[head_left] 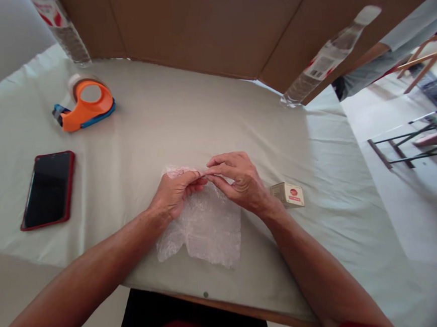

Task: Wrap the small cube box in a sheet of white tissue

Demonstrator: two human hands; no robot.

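A sheet of clear bubble wrap (208, 230) lies on the pale cloth near the table's front edge. My left hand (177, 192) is closed on its upper left part, fingers curled over a folded bit. My right hand (238, 179) pinches the same upper edge, fingertips meeting those of the left hand. What, if anything, is wrapped inside is hidden by the fingers. A small cardboard box (288, 194) with a red logo sits just right of my right wrist.
A red-cased phone (48, 189) lies at the left. An orange tape dispenser (85, 106) sits at the back left. Two plastic water bottles (62, 27) (327, 56) flank a large brown cardboard box (211, 23). The table (326, 140) ends at the right above chairs.
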